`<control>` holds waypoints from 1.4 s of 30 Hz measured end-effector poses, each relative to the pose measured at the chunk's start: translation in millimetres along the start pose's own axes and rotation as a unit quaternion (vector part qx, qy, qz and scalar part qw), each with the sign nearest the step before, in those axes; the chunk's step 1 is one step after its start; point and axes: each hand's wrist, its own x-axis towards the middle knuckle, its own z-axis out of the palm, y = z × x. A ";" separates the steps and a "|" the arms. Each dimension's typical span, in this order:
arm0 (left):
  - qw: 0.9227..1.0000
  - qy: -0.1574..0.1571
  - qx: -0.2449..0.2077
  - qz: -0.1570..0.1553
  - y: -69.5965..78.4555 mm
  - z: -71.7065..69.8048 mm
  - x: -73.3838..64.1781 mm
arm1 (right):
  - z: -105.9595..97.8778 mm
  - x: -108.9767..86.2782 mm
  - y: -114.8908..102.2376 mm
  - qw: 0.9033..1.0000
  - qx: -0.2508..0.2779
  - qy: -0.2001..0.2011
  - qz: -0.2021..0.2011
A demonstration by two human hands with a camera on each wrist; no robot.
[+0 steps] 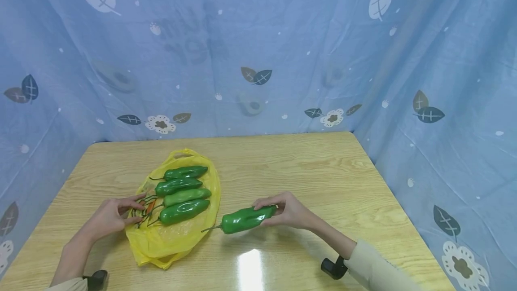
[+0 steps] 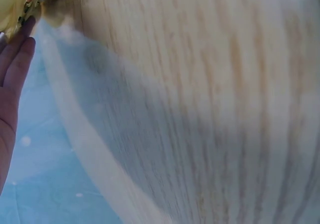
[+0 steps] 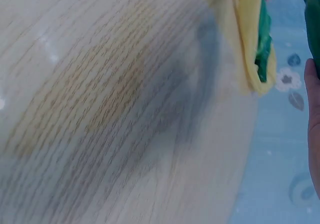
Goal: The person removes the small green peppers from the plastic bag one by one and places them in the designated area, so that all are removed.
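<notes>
My right hand [image 1: 288, 210] grips a large glossy green pepper [image 1: 244, 220] by its blunt end, with its thin stem pointing left toward the bag. In the right wrist view, part of the held pepper [image 3: 314, 24] shows above the fingers at the right edge. Several green peppers [image 1: 185, 211] lie in a row on a yellow plastic bag [image 1: 161, 248], stems to the left. At the bag's left edge, my left hand [image 1: 107, 219] has its thumb and fingers spread around a small cluster of dark stems and reddish-orange bits [image 1: 150, 206], partly hidden by the fingers.
The wooden table [image 1: 299, 169] spreads under everything, with a bright reflection near its front. Blue leaf-patterned curtains [image 1: 226, 48] enclose its back and sides. Black wrist cameras [image 1: 334, 267] sit at both wrists, close above the table.
</notes>
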 end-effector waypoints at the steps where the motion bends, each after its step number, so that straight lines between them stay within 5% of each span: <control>1: 1.000 0.000 0.000 0.000 -0.5 -0.1 -0.1 | -1.5 -2.4 -0.6 1.000 0.000 0.001 -0.001; 20: 0.999 -0.013 -0.033 -0.010 -0.8 -1.8 -1.2 | -20.3 -38.9 -1.9 0.999 0.006 0.047 -0.013; 42: 1.000 -0.005 -0.007 0.009 -1.9 -2.6 -0.4 | -47.1 -44.2 19.7 0.996 0.031 0.081 -0.008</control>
